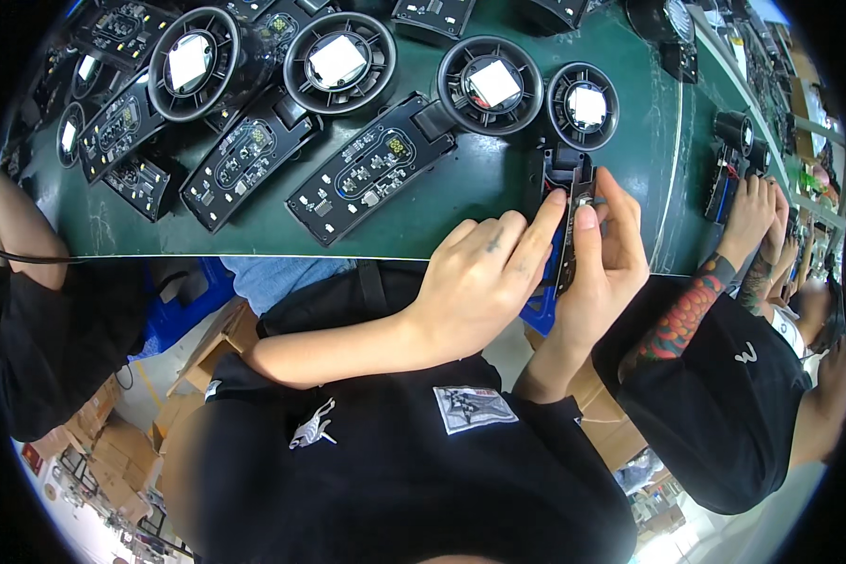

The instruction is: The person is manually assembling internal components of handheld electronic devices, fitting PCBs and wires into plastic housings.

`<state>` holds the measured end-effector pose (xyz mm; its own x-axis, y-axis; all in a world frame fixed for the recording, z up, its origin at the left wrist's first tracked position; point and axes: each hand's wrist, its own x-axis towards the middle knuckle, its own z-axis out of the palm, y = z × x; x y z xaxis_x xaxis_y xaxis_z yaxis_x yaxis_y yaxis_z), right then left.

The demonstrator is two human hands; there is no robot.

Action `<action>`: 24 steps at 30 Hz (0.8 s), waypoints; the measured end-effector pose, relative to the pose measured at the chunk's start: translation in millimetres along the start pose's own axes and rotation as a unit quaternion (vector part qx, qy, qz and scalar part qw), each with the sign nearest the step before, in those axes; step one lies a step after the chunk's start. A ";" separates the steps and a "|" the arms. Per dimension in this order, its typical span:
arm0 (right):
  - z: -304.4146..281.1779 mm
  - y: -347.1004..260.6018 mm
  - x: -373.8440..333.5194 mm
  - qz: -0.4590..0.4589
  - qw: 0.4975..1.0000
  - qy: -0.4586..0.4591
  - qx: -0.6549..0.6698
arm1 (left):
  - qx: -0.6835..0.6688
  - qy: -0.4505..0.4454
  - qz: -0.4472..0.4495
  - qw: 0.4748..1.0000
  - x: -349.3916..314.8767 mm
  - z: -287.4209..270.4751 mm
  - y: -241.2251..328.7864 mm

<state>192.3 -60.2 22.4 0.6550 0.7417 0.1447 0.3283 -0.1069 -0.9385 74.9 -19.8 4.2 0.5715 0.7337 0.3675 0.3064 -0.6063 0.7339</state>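
Observation:
At the table's front edge, both my hands are on a small black fan unit with a round ringed head (583, 107). Its handle housing (556, 165) lies open toward me, with some red wire and a blue part visible inside. My left hand (475, 282) is closed around the near left side of the housing, its index fingertip pressing near the top. My right hand (603, 249) pinches a narrow, edge-on circuit board (568, 246) at the housing's right side between thumb and fingers. The fingers hide much of the housing and board.
Left of my hands lie several similar fan units with exposed circuit boards (371, 169). They rest on a green tabletop (498, 183). At right, a co-worker's tattooed arm (681, 315) reaches to another unit (724, 179). Another person's arm (26, 230) is at left.

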 end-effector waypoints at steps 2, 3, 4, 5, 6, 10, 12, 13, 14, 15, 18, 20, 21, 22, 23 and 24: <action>0.0 0.5 0.1 0.003 1.000 0.005 0.018 | 0.018 -0.002 0.005 1.000 -0.5 0.6 -0.6; -0.1 -0.1 0.1 0.012 1.000 0.006 0.021 | 0.035 -0.003 0.011 0.999 -0.6 0.7 -0.9; 0.0 -0.6 0.2 0.021 0.999 0.007 0.024 | 0.035 -0.004 0.011 0.999 -0.5 -0.3 -0.3; 0.5 -1.1 0.1 0.022 0.999 0.008 0.024 | 0.079 -0.018 0.020 0.996 -0.2 -2.2 1.3; 2.0 -1.6 -0.3 0.017 1.000 0.014 0.019 | 0.124 -0.033 0.029 0.991 -0.2 -3.2 2.1; 8.6 -4.5 -1.9 -0.019 0.998 0.022 -0.052 | 0.053 -0.022 0.025 0.998 -1.7 -1.4 -3.0; 8.5 -3.5 -1.8 -0.026 0.997 0.026 -0.063 | -0.073 0.038 0.008 0.997 -3.8 0.1 -4.5; 8.4 -3.3 -1.6 -0.032 0.996 0.029 -0.073 | -0.114 0.039 -0.018 0.993 -3.6 -0.8 -4.6; 9.5 -3.8 -1.9 -0.032 0.996 0.028 -0.072 | -0.174 0.026 -0.070 0.982 -3.8 -3.2 -4.9; 11.2 -5.3 -2.1 -0.032 0.996 0.022 -0.084 | -0.233 0.012 -0.121 0.965 -3.6 -6.0 -5.3; 12.6 -2.2 -0.7 -0.035 0.995 0.018 -0.088 | -0.274 -0.045 -0.175 0.945 12.5 -19.6 -5.3; 13.1 0.5 0.7 -0.041 0.994 0.016 -0.095 | -0.258 -0.048 -0.170 0.950 21.5 -17.5 -7.8; 13.1 0.7 0.6 -0.041 0.994 0.016 -0.096 | -0.250 -0.066 -0.193 0.946 28.2 -20.0 -6.5; 13.4 0.7 0.4 -0.022 0.995 0.012 -0.094 | -0.242 -0.085 -0.216 0.942 33.3 -20.8 -6.2; 13.6 0.3 -0.3 -0.001 0.996 0.008 -0.092 | -0.242 -0.085 -0.215 0.942 36.6 -19.5 -7.1; 13.9 -1.1 -0.1 -0.004 0.994 -0.001 -0.105 | -0.228 -0.084 -0.224 0.944 39.8 -17.8 -7.9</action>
<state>182.4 -50.9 19.0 0.6502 0.7447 0.1504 0.4684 -0.2372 -0.8511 81.6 19.7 23.2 0.5868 0.8026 -0.1068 0.2097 -0.0233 0.9775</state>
